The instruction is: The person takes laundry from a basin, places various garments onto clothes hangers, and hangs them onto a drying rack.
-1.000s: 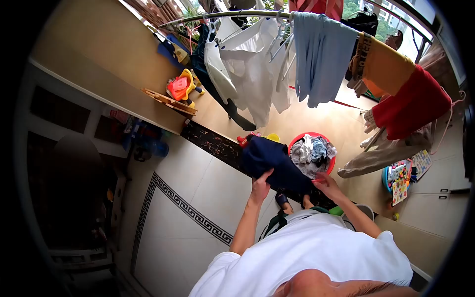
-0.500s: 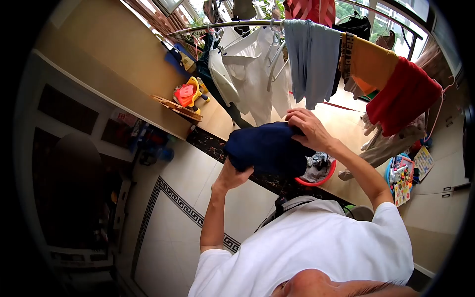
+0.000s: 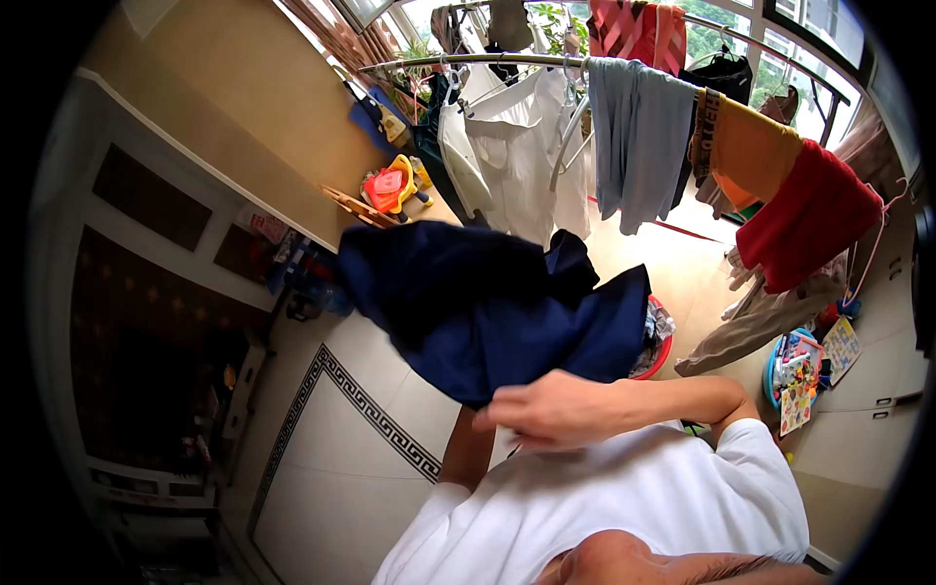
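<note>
1. A navy garment (image 3: pixel 487 312) hangs in loose folds in front of the person, above the floor (image 3: pixel 380 487) and between the person and the drying rail (image 3: pixel 531 60).
2. The right hand (image 3: pixel 541 411) reaches across the chest at the garment's lower edge, fingers extended and blurred; whether it pinches the cloth cannot be told.
3. The left forearm (image 3: pixel 466 453) runs up beneath the garment, which hides the left hand; its grip cannot be told.
4. The garment partly covers a red basin (image 3: pixel 666 359) holding laundry (image 3: pixel 660 320).
5. White clothes (image 3: pixel 522 146), a light-blue garment (image 3: pixel 636 141) and a red cloth (image 3: pixel 804 219) hang beyond.
</note>
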Available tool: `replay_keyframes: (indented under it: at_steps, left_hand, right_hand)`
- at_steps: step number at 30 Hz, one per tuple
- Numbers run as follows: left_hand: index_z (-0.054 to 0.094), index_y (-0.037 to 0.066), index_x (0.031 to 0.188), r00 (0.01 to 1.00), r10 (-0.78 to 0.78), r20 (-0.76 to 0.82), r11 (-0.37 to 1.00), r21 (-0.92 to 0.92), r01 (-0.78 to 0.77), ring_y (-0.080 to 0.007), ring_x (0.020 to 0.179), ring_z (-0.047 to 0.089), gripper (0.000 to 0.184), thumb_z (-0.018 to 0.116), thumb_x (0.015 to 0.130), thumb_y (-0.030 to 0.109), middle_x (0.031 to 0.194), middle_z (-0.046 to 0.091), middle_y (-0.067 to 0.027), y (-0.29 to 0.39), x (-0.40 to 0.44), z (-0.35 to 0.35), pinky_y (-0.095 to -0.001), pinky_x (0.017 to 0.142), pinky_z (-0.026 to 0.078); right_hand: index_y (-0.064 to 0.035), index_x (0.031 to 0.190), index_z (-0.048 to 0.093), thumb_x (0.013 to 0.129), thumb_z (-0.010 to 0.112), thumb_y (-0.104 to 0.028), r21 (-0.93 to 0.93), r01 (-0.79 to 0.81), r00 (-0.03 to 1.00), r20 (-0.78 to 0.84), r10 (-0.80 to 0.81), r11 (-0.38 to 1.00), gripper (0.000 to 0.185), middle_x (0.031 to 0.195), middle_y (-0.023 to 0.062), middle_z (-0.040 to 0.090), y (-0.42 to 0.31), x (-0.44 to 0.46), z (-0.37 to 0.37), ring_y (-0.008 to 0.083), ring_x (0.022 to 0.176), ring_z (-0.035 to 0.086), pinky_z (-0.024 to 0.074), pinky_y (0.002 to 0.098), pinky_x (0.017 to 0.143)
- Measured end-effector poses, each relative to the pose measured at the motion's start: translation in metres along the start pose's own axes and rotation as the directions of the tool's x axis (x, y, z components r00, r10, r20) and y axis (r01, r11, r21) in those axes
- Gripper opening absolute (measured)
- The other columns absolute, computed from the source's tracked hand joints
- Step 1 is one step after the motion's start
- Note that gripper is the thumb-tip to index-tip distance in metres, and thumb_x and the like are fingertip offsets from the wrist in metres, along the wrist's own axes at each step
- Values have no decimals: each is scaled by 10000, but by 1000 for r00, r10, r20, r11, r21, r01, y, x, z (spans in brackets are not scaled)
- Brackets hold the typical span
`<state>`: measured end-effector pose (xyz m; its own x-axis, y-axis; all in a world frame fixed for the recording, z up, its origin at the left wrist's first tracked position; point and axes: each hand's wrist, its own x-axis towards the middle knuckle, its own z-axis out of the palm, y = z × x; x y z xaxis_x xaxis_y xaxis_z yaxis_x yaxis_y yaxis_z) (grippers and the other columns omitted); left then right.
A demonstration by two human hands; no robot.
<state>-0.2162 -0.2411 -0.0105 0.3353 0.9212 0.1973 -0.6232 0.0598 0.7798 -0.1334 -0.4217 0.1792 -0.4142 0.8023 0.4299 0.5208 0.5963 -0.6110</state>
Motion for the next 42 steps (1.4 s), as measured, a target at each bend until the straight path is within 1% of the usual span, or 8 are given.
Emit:
replay_keyframes:
  at_steps: [1,9,13,21,27,31,37,42]
  left_hand:
    - [416,-47,1317,973,-205,110,969,-120,217,-304,1248,446,609,701,798,96,1368,437,-218,4,-2,9,-380,1049,360]
    - [438,-46,1305,828,-411,383,889,-35,457,-289,1227,470,555,666,823,108,1349,468,-207,40,-1,14,-363,1037,374]
    - [449,-46,1299,822,-408,397,910,107,400,-281,1216,482,529,649,836,113,1339,483,-201,53,-1,14,-354,1031,381]
    - [470,-46,1287,751,-430,501,862,475,177,-266,1195,505,481,614,861,125,1320,513,-190,100,27,-25,-336,1020,395]
    - [487,-46,1278,680,-491,545,767,640,41,-254,1179,523,448,588,880,133,1306,536,-182,104,37,-87,-323,1011,405]
    - [629,-17,1114,693,-720,32,-223,935,-275,-263,954,644,279,586,878,127,1050,677,-160,98,53,-123,-327,881,492]
    - [405,76,1358,806,-418,420,892,359,275,-184,998,610,613,676,817,-21,1125,584,-68,129,-16,4,-354,873,535]
    - [341,28,1386,938,-161,308,816,576,-49,-189,1105,551,682,680,797,-35,1230,538,-92,104,-30,54,-322,971,445]
  right_hand:
    - [-68,1199,553,802,675,-172,-67,26,964,265,-8,997,428,911,70,597,4,1,11,234,829,622,508,363,612]
    - [-28,1247,525,714,790,-75,17,-446,453,-858,242,895,597,1220,159,528,73,-24,-17,358,1086,549,439,359,969]
    - [6,1245,533,715,797,-64,566,-215,686,-492,535,796,596,1172,116,570,131,-46,-5,228,1109,544,398,313,1001]
    - [16,974,613,829,611,15,-192,-353,711,-691,129,916,144,795,68,629,121,-15,-79,151,729,557,455,290,676]
    - [-26,960,658,941,585,-206,716,-198,761,-318,565,670,195,846,35,647,110,15,-96,125,779,603,475,267,700]
    - [-54,1259,535,940,595,-254,972,-107,574,-111,812,209,381,942,3,633,77,25,-86,86,797,599,500,237,712]
    - [-97,1521,11,953,581,-309,936,-199,768,-35,640,290,833,1096,67,571,90,20,-13,104,968,541,489,285,805]
    - [-36,1499,22,977,551,-261,803,-261,821,-106,560,535,776,1039,45,511,77,27,11,75,945,505,444,234,856]
